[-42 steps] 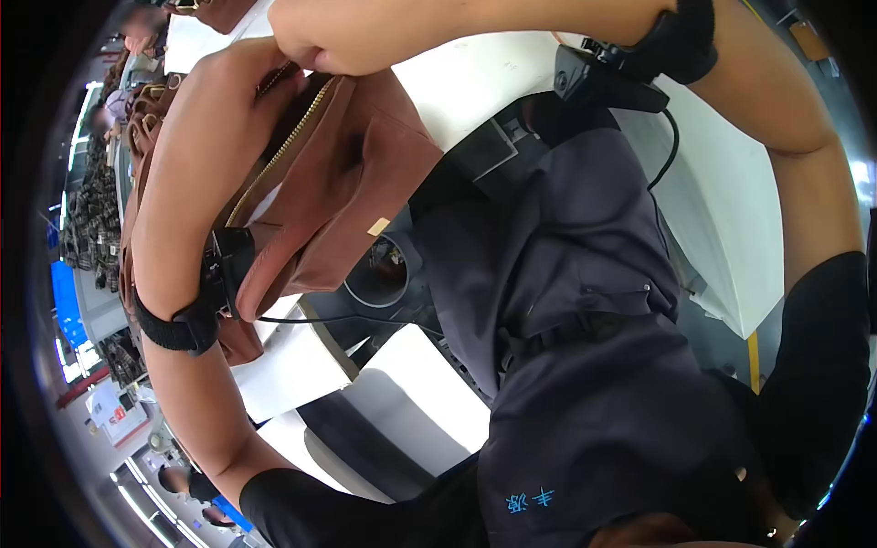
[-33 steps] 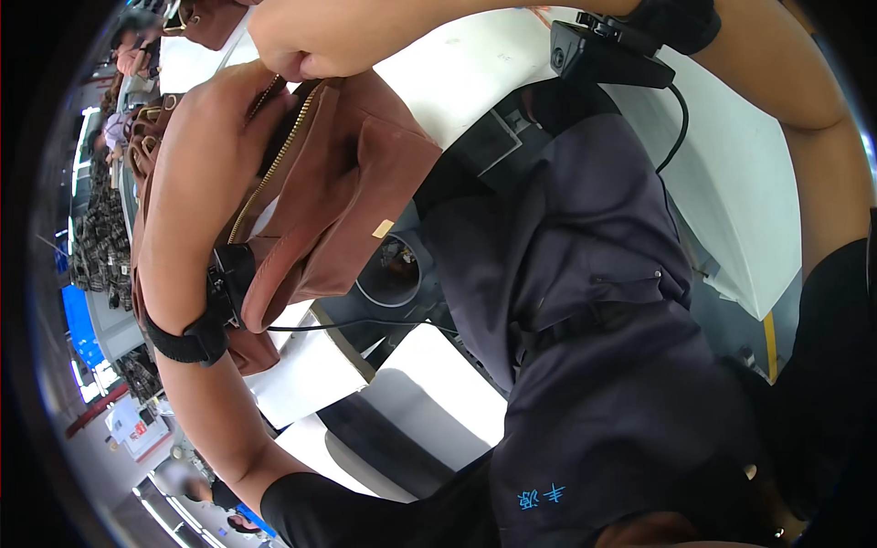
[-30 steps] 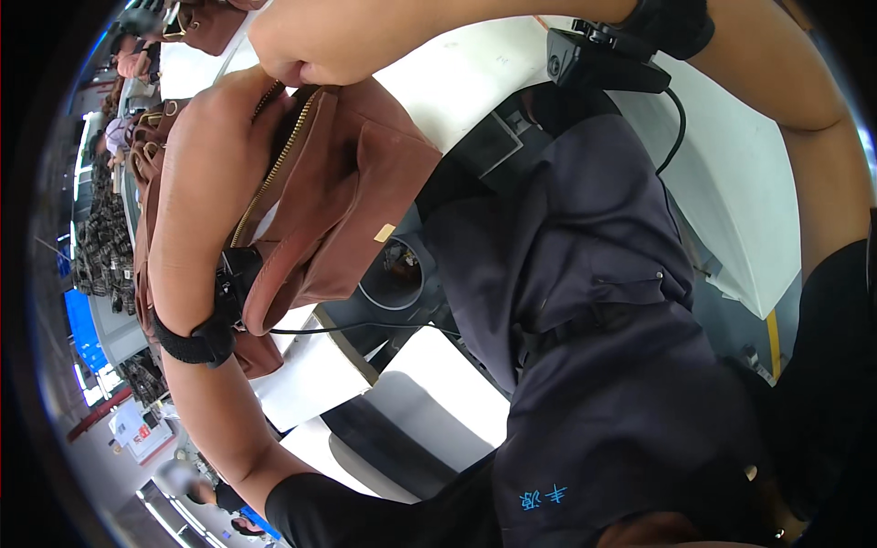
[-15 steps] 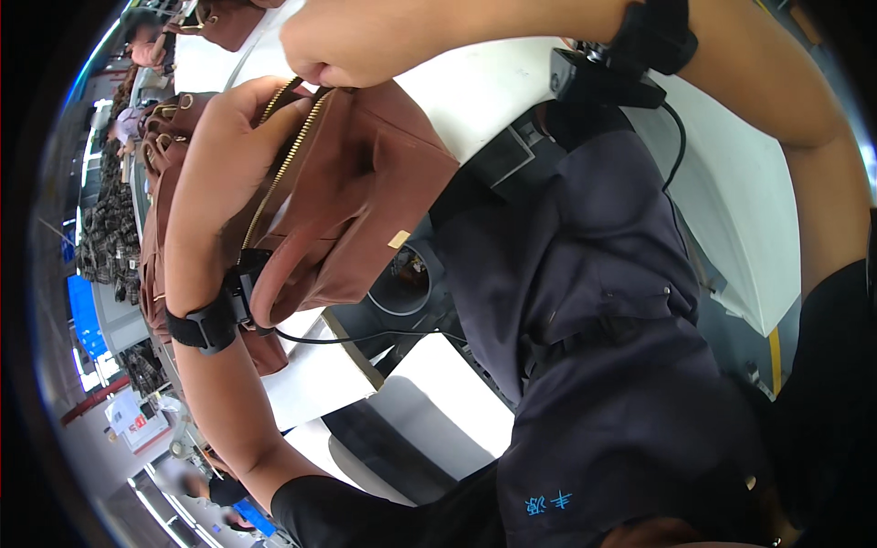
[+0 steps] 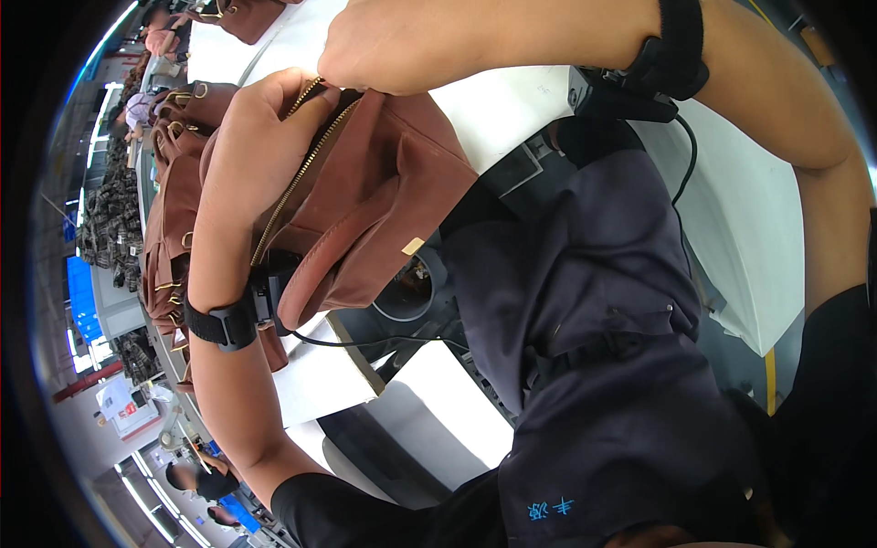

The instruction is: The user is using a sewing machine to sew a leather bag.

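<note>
Step, as judged: working zip [image 5: 301, 173] on brown bag [image 5: 384, 210], held up at 11 o'clock over white table [image 5: 731, 210].

Left hand [image 5: 260, 137] wrapped over bag's top edge beside zip, steadying.

Right hand [image 5: 384, 50] closed at zip's upper end, 12 o'clock; pinch on puller hidden, cannot tell.

Next calls for a taut seam, straight pull along teeth.

Bag: soft matte leather, slouchy folds, brass teeth. More bags [image 5: 174, 210] at 9 o'clock.

Matt brown leather bag [image 5: 384, 210], brassy metal zip [image 5: 297, 178].
</note>
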`<move>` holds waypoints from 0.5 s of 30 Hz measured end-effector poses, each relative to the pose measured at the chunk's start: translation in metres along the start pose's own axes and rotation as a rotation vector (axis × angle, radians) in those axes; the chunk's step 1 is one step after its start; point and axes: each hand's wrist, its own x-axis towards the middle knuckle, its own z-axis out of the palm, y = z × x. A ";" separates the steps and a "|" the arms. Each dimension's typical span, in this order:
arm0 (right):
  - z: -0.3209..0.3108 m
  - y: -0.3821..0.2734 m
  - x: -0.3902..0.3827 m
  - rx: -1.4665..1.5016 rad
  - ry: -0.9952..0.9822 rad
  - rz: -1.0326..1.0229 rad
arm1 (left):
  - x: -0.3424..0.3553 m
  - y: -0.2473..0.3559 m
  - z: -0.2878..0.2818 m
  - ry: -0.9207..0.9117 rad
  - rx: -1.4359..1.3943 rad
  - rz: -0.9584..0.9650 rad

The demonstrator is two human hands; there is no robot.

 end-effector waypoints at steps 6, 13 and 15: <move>0.002 0.006 0.003 0.128 0.019 0.043 | -0.009 0.004 0.005 0.098 0.133 0.137; -0.005 0.002 -0.003 0.346 -0.070 0.233 | -0.008 -0.004 0.007 0.131 0.016 0.202; -0.005 0.000 -0.006 0.303 -0.043 0.245 | -0.006 -0.005 0.007 0.120 0.011 0.204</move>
